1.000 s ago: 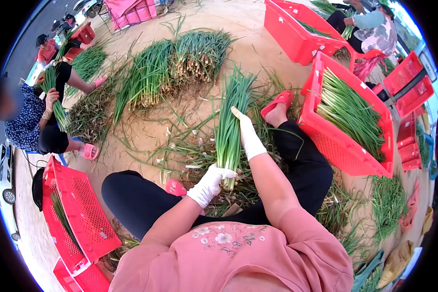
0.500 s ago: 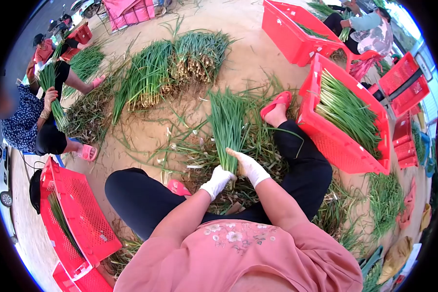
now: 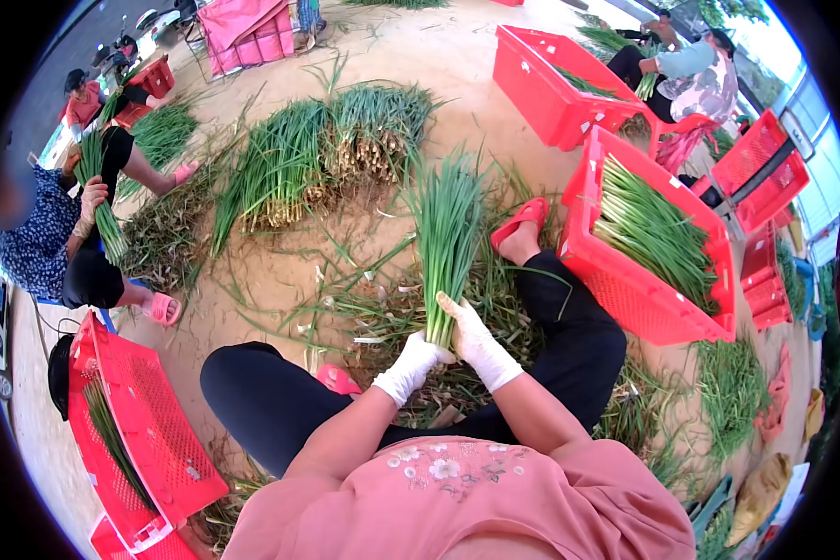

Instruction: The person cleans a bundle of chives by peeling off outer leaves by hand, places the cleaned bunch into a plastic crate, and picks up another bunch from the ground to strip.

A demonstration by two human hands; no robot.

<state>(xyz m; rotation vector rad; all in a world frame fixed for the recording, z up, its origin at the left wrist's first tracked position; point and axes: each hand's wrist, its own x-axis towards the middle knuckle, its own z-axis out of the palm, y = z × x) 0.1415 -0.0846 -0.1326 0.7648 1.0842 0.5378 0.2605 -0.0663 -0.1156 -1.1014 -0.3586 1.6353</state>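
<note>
Onions make up the bunch of green onions (image 3: 446, 252) that stands up from the ground between the person's knees. The stalks are long and bright green, and they fan out wide at the top. The bottom is pale and packed tight.

That bottom end is hidden behind the two white gloves, so the roots cannot be seen. The faces of the other people are blurred or too small to make out (they sit far off at the edges).

The left hand (image 3: 413, 362) wraps the low end of the bunch, fingers curled tight around it. The right hand (image 3: 476, 338) presses on the same spot from the other side, its fingers closed on the stalks too. Both arms reach forward and meet at the bunch. A red crate (image 3: 616, 299) with more green onions sits just right of the person's leg.
</note>
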